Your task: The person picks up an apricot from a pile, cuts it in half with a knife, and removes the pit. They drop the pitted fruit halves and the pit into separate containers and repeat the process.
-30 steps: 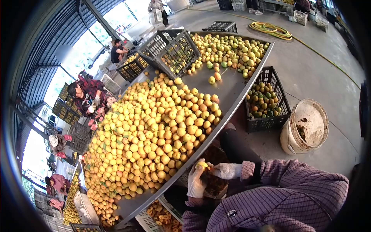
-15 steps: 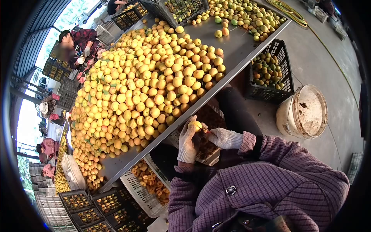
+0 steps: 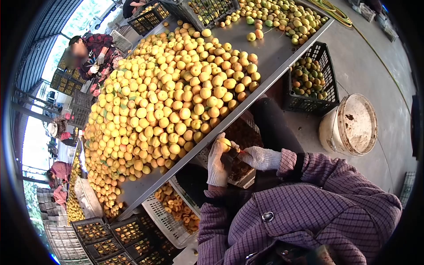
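Note:
My left hand, in a white glove with bare fingertips, is closed around a yellow-orange fruit just off the metal table's edge. Close beside it on the right, my right hand, also gloved, pinches a small tool with a red part against the fruit; most of the tool is hidden. A large heap of yellow fruit lies on the metal table. Beneath my hands stands a box with brownish contents.
A white crate of halved fruit stands below the table's edge. To the right are a black crate of greenish fruit and a dirty white bucket. Across the table, a person in gloves handles something; other people are farther left.
The whole view has shifted slightly, moving the scene a little to the right. Both hands remain together at the fruit, with only small finger movement.

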`<act>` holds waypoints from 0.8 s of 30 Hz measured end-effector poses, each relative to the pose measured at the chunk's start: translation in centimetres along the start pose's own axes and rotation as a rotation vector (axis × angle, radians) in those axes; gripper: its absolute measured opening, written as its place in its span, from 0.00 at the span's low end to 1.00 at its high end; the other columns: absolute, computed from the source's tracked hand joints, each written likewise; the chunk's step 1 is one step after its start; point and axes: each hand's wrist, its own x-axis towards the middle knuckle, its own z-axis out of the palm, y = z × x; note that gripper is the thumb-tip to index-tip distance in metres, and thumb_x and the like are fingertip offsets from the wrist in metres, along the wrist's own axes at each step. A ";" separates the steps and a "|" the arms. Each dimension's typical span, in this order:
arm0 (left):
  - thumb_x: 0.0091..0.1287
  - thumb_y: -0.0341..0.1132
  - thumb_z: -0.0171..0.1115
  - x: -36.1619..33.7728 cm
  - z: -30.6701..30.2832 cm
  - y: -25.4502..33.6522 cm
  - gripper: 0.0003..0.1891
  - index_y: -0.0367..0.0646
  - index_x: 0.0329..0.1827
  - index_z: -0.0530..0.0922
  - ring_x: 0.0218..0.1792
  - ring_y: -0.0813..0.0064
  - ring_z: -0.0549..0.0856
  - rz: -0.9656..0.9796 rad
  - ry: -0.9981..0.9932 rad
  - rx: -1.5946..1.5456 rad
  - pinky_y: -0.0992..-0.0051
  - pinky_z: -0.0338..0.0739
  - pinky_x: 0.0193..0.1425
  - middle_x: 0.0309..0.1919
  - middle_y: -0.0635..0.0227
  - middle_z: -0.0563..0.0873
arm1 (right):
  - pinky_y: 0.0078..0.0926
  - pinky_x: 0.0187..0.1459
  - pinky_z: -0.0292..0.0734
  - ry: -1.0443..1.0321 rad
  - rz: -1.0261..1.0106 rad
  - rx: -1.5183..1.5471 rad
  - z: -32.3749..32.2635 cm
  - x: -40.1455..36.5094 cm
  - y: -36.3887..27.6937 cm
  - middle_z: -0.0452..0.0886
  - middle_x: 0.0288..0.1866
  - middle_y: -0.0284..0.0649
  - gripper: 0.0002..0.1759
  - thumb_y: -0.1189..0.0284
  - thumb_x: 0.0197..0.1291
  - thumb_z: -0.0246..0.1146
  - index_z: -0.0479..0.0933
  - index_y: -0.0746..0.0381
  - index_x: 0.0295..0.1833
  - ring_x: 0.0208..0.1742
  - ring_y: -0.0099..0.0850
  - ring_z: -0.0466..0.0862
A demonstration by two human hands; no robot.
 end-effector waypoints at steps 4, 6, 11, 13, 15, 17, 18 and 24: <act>0.76 0.58 0.48 0.4 0.5 -2.5 0.29 0.37 0.60 0.72 0.45 0.62 0.80 -0.137 0.044 -0.455 0.61 0.75 0.58 0.38 0.63 0.81 | 0.37 0.44 0.79 0.158 -0.043 -0.118 1.7 0.6 0.8 0.85 0.37 0.51 0.26 0.53 0.73 0.53 0.78 0.68 0.52 0.42 0.42 0.86; 0.77 0.55 0.50 -0.1 1.6 -1.5 0.27 0.37 0.59 0.74 0.48 0.64 0.81 -0.172 0.125 -0.318 0.63 0.75 0.59 0.41 0.62 0.83 | 0.37 0.44 0.79 0.164 -0.078 -0.094 1.3 1.1 1.0 0.85 0.37 0.51 0.26 0.54 0.73 0.54 0.78 0.69 0.52 0.42 0.43 0.86; 0.76 0.48 0.54 0.4 -0.5 -0.7 0.22 0.36 0.59 0.74 0.49 0.66 0.81 0.003 0.008 0.015 0.64 0.76 0.59 0.45 0.60 0.84 | 0.37 0.45 0.79 0.043 -0.115 0.014 -0.1 1.3 0.6 0.85 0.38 0.53 0.25 0.54 0.73 0.53 0.78 0.68 0.53 0.42 0.44 0.86; 0.75 0.48 0.56 0.3 -0.3 -0.6 0.23 0.36 0.59 0.74 0.47 0.65 0.81 0.009 0.052 -0.017 0.63 0.76 0.58 0.42 0.60 0.83 | 0.37 0.46 0.79 0.076 -0.105 0.015 0.9 0.8 1.1 0.85 0.39 0.54 0.26 0.54 0.73 0.53 0.78 0.68 0.53 0.43 0.44 0.86; 0.76 0.50 0.54 0.6 -0.5 -1.8 0.23 0.36 0.58 0.74 0.46 0.66 0.80 -0.026 0.043 -0.194 0.63 0.75 0.58 0.40 0.61 0.82 | 0.38 0.49 0.79 0.110 -0.068 0.014 1.9 0.9 1.5 0.85 0.42 0.53 0.27 0.52 0.74 0.51 0.78 0.68 0.53 0.48 0.46 0.86; 0.74 0.57 0.54 0.3 1.4 -2.3 0.28 0.36 0.55 0.74 0.42 0.62 0.80 -0.167 0.182 -0.448 0.58 0.76 0.58 0.36 0.61 0.80 | 0.38 0.49 0.79 0.140 -0.039 -0.029 2.4 1.8 2.3 0.85 0.43 0.53 0.28 0.52 0.74 0.51 0.78 0.68 0.53 0.49 0.46 0.86; 0.74 0.58 0.52 0.4 1.2 -3.3 0.28 0.37 0.54 0.74 0.43 0.63 0.80 -0.151 0.163 -0.403 0.60 0.76 0.59 0.38 0.60 0.81 | 0.38 0.49 0.79 0.172 -0.012 -0.072 2.4 2.4 2.7 0.85 0.43 0.52 0.28 0.51 0.74 0.50 0.78 0.68 0.54 0.51 0.47 0.85; 0.76 0.51 0.53 0.8 0.2 -1.9 0.23 0.37 0.55 0.74 0.44 0.64 0.80 -0.024 0.091 -0.241 0.65 0.75 0.56 0.38 0.60 0.80 | 0.37 0.46 0.80 0.096 -0.196 -0.008 0.7 1.8 1.5 0.85 0.42 0.52 0.29 0.51 0.75 0.50 0.77 0.69 0.54 0.43 0.45 0.86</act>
